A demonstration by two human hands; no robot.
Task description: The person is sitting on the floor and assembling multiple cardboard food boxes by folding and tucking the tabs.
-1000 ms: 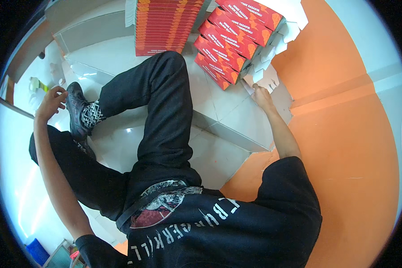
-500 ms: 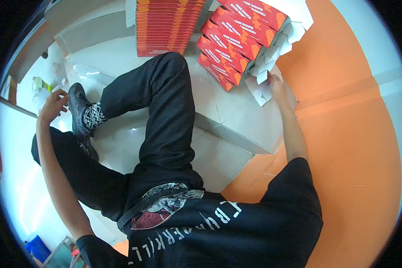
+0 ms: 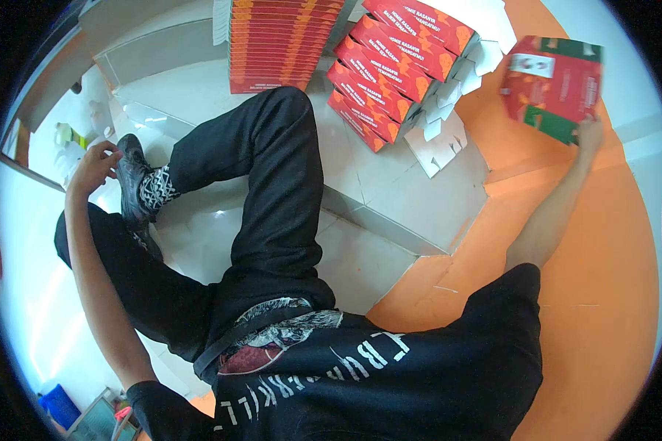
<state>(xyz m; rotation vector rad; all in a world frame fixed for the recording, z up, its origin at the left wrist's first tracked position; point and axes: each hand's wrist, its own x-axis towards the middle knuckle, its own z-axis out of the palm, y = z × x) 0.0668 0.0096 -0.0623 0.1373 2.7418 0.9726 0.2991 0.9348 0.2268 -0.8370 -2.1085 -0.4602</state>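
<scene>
At the right, my right hand (image 3: 589, 135) pinches a flat red cardboard box (image 3: 555, 88) by its lower corner. The box has green flaps and a white patch, and it hangs in the air before the orange wall. My left hand (image 3: 94, 166) is at the far left, above my knee and beside my shoe, holding nothing, its fingers loosely bent and apart. Folded red boxes (image 3: 386, 66) with white open flaps lie in a leaning stack on the tiled step. A white-sided cardboard piece (image 3: 439, 147) with cut slots lies flat beside that stack.
A tall, even stack of red boxes (image 3: 276, 48) stands at the back middle, close to my raised knee. The orange wall (image 3: 566, 242) bounds the right side. Bottles (image 3: 68, 137) are at the far left, past my shoe. A tiled step edge (image 3: 379, 224) crosses the middle.
My right hand has moved right and up from the flat white cardboard beside the leaning stack, and now holds up a flat red box. My left hand has barely moved.
</scene>
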